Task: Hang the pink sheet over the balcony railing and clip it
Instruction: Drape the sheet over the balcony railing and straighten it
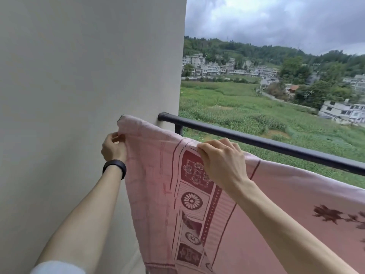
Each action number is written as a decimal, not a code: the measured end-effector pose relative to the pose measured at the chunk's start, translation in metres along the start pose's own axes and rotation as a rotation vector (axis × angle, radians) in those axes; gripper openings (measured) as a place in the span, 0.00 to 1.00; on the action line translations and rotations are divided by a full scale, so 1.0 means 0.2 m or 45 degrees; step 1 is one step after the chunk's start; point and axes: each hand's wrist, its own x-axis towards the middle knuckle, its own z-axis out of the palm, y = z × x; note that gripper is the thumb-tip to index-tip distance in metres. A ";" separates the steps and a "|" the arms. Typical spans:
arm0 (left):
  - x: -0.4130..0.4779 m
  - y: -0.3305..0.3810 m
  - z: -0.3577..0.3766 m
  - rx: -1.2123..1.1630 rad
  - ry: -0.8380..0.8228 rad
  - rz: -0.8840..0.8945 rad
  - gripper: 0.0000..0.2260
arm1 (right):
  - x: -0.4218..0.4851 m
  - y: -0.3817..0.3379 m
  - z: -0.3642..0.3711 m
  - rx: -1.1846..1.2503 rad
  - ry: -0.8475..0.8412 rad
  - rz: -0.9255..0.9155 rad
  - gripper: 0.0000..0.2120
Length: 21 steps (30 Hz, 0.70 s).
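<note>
Both hands hold up the pink sheet (158,194) in the middle of the frame. The left hand (113,147) pinches its corner, and the right hand (223,161) grips its top edge by the dark railing (276,144).

Held up before the dark round metal balcony railing (256,139), nearer the camera: pink patterned cloth sheet (197,214), top edge pinched by left hand (113,147) (black wristband (114,168) just below) beside the pale flat wall (79,76) at left and by right hand (223,161) further right. Behind the railing, green fields (237,107) and houses (213,68).
</note>
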 end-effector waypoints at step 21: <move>-1.59 0.49 0.54 0.159 -0.617 1.305 0.24 | -0.94 0.72 -0.66 -0.375 0.117 0.596 0.24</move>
